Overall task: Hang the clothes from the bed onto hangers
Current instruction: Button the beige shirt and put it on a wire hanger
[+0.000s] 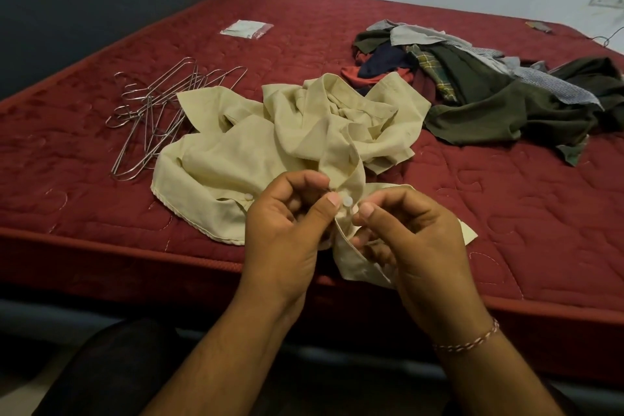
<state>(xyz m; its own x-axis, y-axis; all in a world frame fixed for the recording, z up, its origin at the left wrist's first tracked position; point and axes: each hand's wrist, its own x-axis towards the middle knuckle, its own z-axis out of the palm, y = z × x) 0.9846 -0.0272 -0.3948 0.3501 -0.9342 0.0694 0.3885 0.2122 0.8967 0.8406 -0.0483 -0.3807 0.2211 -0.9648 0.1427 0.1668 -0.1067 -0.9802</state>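
Head view. You have the cream shirt pulled to the near edge of the bed, at 6 o'clock, so its button edge hangs within reach of both hands. Your left hand pinches the placket beside a pale button, thumb on top; your right hand pinches the fabric on the other side, fingers curled under the hem. Judgement: you are working that button, most likely so the shirt will sit properly on a hanger; fastening or undoing cannot be told.

The wire hangers lie in a loose pile at 10 o'clock, partly under the shirt's edge, close for the next reach. The remaining clothes are heaped at 2 o'clock, well apart, not yet hung. A small white packet lies at 12 o'clock.
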